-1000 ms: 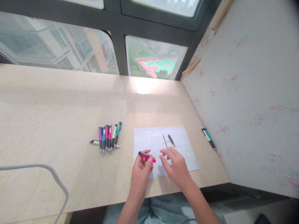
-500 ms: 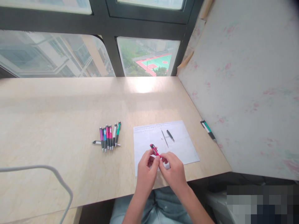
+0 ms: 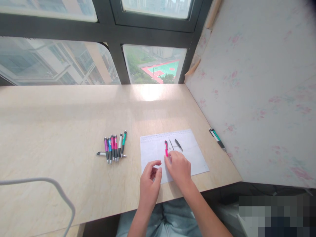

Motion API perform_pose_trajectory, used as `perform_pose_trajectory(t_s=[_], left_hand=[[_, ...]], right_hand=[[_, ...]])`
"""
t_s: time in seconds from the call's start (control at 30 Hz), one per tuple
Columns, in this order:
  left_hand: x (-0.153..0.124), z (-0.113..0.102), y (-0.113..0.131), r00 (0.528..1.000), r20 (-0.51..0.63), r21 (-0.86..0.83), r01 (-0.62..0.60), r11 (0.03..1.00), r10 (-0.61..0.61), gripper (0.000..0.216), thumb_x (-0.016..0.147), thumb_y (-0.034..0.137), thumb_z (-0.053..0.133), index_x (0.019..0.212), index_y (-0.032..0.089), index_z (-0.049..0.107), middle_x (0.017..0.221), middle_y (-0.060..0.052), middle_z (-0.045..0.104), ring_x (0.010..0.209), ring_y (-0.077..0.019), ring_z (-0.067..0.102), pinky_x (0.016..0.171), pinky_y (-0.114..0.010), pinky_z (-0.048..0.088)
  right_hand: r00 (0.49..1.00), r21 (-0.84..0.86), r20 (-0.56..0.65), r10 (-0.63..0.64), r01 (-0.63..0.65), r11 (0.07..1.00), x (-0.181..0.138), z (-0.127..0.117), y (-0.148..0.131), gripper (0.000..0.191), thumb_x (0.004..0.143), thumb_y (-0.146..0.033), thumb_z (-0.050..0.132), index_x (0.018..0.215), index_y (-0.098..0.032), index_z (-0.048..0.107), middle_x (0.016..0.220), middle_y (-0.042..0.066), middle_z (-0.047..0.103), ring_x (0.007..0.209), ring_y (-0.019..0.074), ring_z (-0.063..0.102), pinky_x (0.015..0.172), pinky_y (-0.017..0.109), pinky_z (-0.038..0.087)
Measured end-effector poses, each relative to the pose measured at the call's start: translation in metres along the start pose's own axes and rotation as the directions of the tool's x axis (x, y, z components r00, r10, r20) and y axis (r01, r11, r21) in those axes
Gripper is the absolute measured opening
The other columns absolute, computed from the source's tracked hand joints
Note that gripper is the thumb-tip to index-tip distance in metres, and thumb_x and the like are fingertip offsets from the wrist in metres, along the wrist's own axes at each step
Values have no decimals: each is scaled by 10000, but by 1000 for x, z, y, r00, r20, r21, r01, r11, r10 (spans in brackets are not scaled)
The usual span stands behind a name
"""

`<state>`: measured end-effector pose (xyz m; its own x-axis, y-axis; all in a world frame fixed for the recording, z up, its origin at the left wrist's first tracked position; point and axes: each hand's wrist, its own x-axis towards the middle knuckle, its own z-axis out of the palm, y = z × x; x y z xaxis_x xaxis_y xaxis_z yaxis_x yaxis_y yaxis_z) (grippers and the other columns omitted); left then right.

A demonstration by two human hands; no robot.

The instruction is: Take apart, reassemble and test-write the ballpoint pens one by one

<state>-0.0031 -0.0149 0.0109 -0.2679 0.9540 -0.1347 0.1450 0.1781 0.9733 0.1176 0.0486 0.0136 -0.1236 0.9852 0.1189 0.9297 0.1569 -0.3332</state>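
The pink barrel (image 3: 166, 149) (black far end) lies on the paper (image 3: 149, 151), left of a refill (image 3: 171, 144). The right hand (image 3: 179, 166) reaches its near end, pinch indiscernible; left hand (image 3: 149, 180) loosely spread. Pens (image 3: 116, 148) lie left of the paper.

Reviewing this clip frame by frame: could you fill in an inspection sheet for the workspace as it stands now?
Surface: pale marbled tabletop, bright glare near the window.
Work items: white paper with faint writing along its far edge; on it a pink pen barrel, thin refill and dark pen grip.
Clutter: six pens side by side across a white pen; green pen and a second white pen by the wall.
Left hand: fingers curled, nothing seen in it.
Right hand: fingertips at the barrel's near end; grip unclear.
Cables: light grey cable, left.
Surroundings: dark-framed window, floral wall.
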Motion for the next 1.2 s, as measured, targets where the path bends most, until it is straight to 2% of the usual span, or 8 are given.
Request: perform_pose_trajectory(t_s=[0.1,0.27,0.4,0.5,0.63,0.83,1.0,1.2], left_hand=[[-1,-2,-1,1000,1,35,-25,999,25,227,913,349,528,1061,203,619,1086,-80,662,827,-179,620,742,-316,492],[-5,-3,-4,987,30,200,-162,966,159,172,939,290,485,1002,209,623,1011,-65,666,873,-185,615,733,-304,485],[-10,-2,-5,924,80,358,-378,854,375,124,940,196,473,957,203,596,928,-60,649,878,-187,589,770,-319,455],[-15,-2,-4,871,164,485,-480,731,464,103,927,173,492,864,198,571,814,-47,611,787,-185,550,720,-321,418],[-22,-2,-7,827,238,623,-532,573,509,225,915,176,505,691,200,493,629,-9,501,621,-162,463,599,-303,341],[-25,2,-15,795,300,710,-555,434,527,295,910,191,510,621,204,449,571,9,459,544,-143,412,558,-303,298],[-26,1,-17,784,327,708,-573,413,528,297,904,180,501,612,210,455,573,3,469,551,-147,422,569,-305,297],[-27,0,-16,809,333,672,-563,480,484,274,897,185,505,627,214,472,588,-4,485,566,-155,447,573,-304,292]], right_hand=[[1000,112,-26,10,-7,994,-13,0,12,145,920,-337,553,894,-217,630,763,12,665,688,162,590,583,268,314],[994,255,-84,-68,88,963,-35,1,44,221,954,-257,474,791,-201,612,716,15,620,677,152,548,664,264,366],[975,270,-185,-123,171,948,-44,-3,57,227,952,-223,475,766,-189,600,675,15,581,650,146,512,650,263,362],[947,270,-259,-189,259,927,-51,-7,63,276,951,-218,483,690,-189,566,601,-2,525,584,132,468,604,264,336],[929,175,-312,-200,264,949,-56,-5,79,394,941,-226,494,549,-198,470,504,-26,440,488,110,387,549,280,276],[948,12,-262,-183,193,981,-55,7,93,399,931,-266,489,540,-190,504,511,-16,504,488,103,431,539,288,241],[961,-1,-237,-141,145,990,-56,6,91,408,938,-275,472,542,-189,522,517,-11,529,496,105,457,540,278,246],[969,2,-212,-125,128,992,-56,3,89,410,939,-281,460,546,-188,532,519,-4,543,498,110,468,539,270,248]])
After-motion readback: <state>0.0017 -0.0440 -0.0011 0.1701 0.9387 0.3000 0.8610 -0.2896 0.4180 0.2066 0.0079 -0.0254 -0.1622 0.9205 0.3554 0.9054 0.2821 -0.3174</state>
